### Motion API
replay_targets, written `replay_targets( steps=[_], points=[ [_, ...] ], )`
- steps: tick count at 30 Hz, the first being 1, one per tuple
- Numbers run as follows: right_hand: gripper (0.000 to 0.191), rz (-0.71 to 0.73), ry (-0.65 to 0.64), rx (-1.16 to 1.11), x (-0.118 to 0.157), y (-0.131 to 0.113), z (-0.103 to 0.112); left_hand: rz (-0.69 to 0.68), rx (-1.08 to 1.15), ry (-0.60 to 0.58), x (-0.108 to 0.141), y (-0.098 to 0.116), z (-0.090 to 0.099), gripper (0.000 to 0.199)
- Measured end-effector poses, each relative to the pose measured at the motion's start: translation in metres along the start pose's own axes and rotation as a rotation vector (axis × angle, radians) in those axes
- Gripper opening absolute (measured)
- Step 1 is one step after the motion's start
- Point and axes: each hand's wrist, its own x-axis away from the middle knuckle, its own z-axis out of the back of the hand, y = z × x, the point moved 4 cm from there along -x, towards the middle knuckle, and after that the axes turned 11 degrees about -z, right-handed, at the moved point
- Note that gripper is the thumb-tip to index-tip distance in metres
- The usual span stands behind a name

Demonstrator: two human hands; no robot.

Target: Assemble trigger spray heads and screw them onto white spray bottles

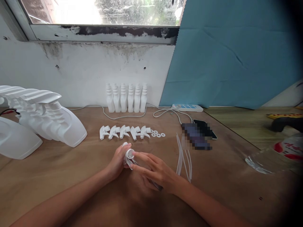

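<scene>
My left hand (118,160) is closed around a white spray trigger head (129,154), its round collar turned toward my right hand. My right hand (157,170) grips a slim metal tool (155,184) that looks like tweezers, its tip at the collar's opening. The right fingertips also touch the trigger head. Just beyond my hands lies a row of several white spray trigger heads (124,131). Small white washers (158,135) sit at the right end of that row. My fingers partly hide both the held trigger head and the tool.
Several slim white bottles (123,99) stand against the wall. Large white spray bottles (68,126) lie at the left. To the right are thin white tubes (180,157), a phone (196,135), a cable and a power strip (189,108). A clear plastic bottle (267,157) is at far right.
</scene>
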Motion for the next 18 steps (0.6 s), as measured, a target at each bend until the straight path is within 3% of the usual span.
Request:
replay_targets(
  steps=[10,18],
  points=[
    [0.042,-0.078,-0.060,-0.047,-0.0011,0.0043,-0.0032,0.001,0.039,-0.018,0.0017,-0.0013,-0.0042,0.052],
    [0.033,-0.116,-0.052,-0.049,-0.0019,0.0071,0.0006,0.035,0.028,-0.034,0.0033,-0.0020,-0.0035,0.045]
  ],
)
